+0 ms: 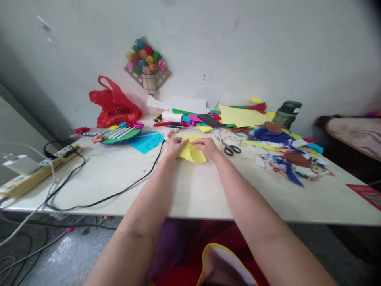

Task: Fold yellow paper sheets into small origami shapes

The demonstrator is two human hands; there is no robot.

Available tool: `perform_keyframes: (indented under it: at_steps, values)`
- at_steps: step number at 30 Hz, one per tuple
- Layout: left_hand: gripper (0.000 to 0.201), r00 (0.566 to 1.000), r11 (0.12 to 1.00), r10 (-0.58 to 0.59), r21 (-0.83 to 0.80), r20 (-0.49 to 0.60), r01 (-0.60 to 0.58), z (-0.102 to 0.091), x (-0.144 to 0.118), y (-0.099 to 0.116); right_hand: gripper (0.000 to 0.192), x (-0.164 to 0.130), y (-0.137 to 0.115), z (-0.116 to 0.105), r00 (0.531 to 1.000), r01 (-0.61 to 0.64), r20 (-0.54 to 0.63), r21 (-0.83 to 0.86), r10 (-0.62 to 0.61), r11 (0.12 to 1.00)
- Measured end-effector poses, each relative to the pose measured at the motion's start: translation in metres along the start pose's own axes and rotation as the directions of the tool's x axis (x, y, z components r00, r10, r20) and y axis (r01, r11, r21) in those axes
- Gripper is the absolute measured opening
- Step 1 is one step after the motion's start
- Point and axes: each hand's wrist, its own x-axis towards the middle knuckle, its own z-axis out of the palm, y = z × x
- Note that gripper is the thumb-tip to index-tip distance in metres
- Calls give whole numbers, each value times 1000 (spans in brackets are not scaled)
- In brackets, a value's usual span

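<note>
A folded sheet of yellow paper (pixel 192 153) lies on the white table (pixel 119 174) in front of me. My left hand (pixel 175 146) pinches its left upper edge with the fingertips. My right hand (pixel 208 147) presses and pinches the paper from the right. Both hands meet at the paper's top fold, and the fingers hide part of it. Black-handled scissors (pixel 231 149) lie just right of my right hand.
A heap of coloured paper scraps (pixel 285 155) covers the table's right side, with paper sheets (pixel 241 115) and a green bottle (pixel 287 113) behind. A red bag (pixel 114 105), power strip (pixel 38 171), black cable (pixel 119 192) and cyan paper (pixel 147 141) lie left.
</note>
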Motion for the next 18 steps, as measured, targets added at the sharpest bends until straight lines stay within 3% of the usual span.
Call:
perform_keyframes:
  at_steps: [9, 14, 18]
  values:
    - [36, 993, 998, 68, -19, 95, -66, -2, 1, -3, 28, 0, -1, -3, 976, -213, 10, 248, 217, 945]
    - [40, 990, 996, 86, -6, 116, -86, 0, -2, 1, 31, 2, 8, -2, 966, -254, 104, 255, 235, 933]
    - [41, 986, 995, 103, -5, 129, -103, 0, -3, 3, 25, 1, 5, -2, 964, -266, 59, 234, 260, 935]
